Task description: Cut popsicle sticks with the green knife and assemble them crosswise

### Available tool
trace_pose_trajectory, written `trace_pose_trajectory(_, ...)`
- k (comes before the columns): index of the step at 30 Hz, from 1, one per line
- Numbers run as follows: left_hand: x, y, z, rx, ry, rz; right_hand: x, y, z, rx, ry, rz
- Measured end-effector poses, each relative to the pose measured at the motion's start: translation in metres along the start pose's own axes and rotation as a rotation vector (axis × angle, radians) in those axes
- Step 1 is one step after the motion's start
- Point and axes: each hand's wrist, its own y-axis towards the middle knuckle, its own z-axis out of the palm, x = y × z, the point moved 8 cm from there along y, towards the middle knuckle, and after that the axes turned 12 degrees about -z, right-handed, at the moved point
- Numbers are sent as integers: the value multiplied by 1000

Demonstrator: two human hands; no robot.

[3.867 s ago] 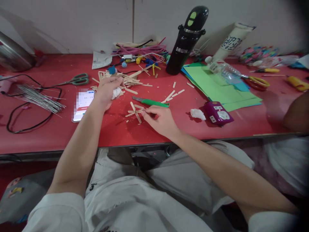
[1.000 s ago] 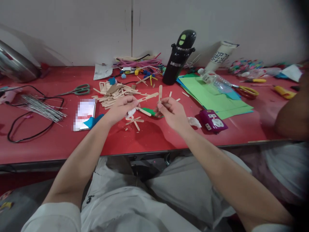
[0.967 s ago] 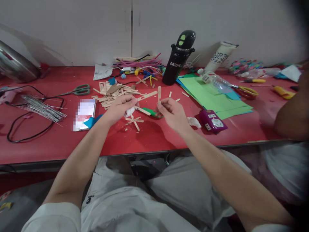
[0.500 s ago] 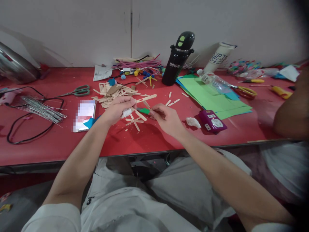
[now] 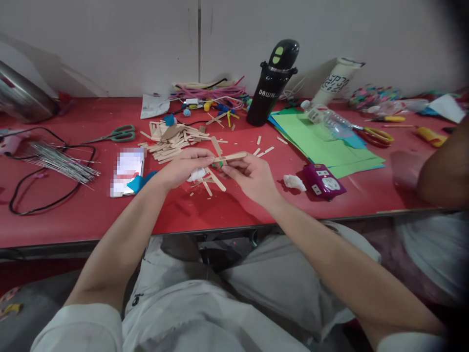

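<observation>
A wooden craft stick (image 5: 234, 157) with a small dark gap or notch near its left end is held up over the table. My left hand (image 5: 192, 164) pinches its left end between thumb and fingers. My right hand (image 5: 252, 178) is closed at the stick's right part, with the thumb below it and the fingers partly hidden. A small green object (image 5: 217, 165) shows by the right fingertips; I cannot tell whether it is held. White crumpled tissue (image 5: 198, 174) and several loose sticks (image 5: 217, 180) lie beneath the hands.
A craft stick pile (image 5: 174, 139) lies behind my left hand, near scissors (image 5: 119, 134) and a phone (image 5: 126, 171). A black bottle (image 5: 271, 88), green paper sheets (image 5: 311, 134) and a purple socket adapter (image 5: 324, 182) are to the right. Another person's arm (image 5: 443, 168) rests at the right edge.
My right hand has come left and up to the craft stick, which was in my left hand alone. The stick has tipped to nearly level and sits slightly lower.
</observation>
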Motion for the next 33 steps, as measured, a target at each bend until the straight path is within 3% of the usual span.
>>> trace_pose_trajectory(16, -7, -6, 5, 27, 90, 36, 6, 0, 9, 121, -21, 51)
trace_pose_trajectory(22, -14, -6, 9, 19, 203, 142, 4, 1, 8, 116, -15, 33)
trace_pose_trajectory(29, -20, -5, 9, -64, 208, 267, 5, 3, 3, 56, -97, -28)
trace_pose_trajectory(33, -22, -4, -1, -172, 201, 343, 2, 2, 2, 22, -68, 59)
